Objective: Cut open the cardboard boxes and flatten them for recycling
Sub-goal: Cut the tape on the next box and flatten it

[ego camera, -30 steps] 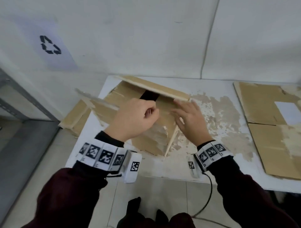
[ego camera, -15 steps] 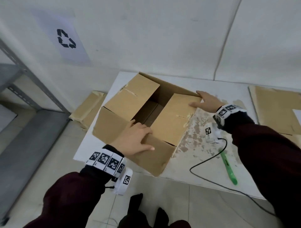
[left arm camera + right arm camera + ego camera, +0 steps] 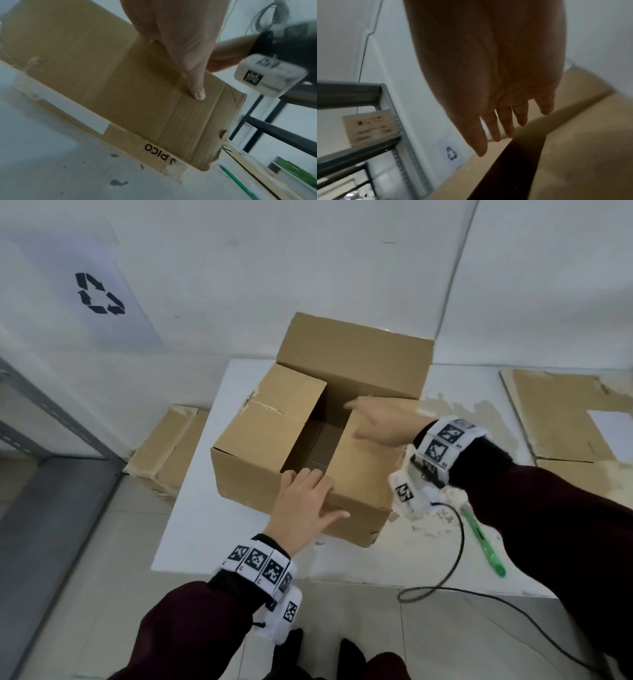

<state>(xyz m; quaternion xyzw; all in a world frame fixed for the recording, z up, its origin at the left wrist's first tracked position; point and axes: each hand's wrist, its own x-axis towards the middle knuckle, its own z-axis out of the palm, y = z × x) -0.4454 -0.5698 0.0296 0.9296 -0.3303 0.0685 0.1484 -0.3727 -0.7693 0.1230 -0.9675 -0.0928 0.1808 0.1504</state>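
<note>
Left hand (image 3: pixel 303 508): closest thing to the camera, at about 6 o'clock of the box. Fingers hooked over the near top edge, thumb (image 3: pixel 197 90) pressed flat on the front wall – so it's gripping that near wall.
Cardboard box (image 3: pixel 250 460): sits upright on the table, top open. Left and right flaps lie folded in roughly level with a dark gap between them; the far flap stands up at 12 o'clock. The wrist view shows "PICO" printed low on the front wall, and a torn bottom corner.
Right hand (image 3: pixel 380 422): comes in from 3 o'clock and lies palm-down on the right flap, fingers (image 3: pixel 493 128) straight and a bit spread, reaching toward the gap. Not curled around anything.
Table (image 3: pixel 212 525): white, with patchy worn spots to the right of the box.
Green cutter (image 3: pixel 483 542): lying on the table near its front edge at around 4 o'clock of the box, well apart from both hands. A black cable (image 3: pixel 455 546) loops just beside it.
Flattened cardboard (image 3: pixel 555 412): on the table's right end, 3 o'clock of the box – has a white label on it.
More flat cardboard (image 3: pixel 164 446): lower down past the table's left edge, at 9 o'clock.
Recycling sign (image 3: pixel 99 294): on the wall at about 10 o'clock, above a grey metal shelf frame (image 3: pixel 51 409).
</note>
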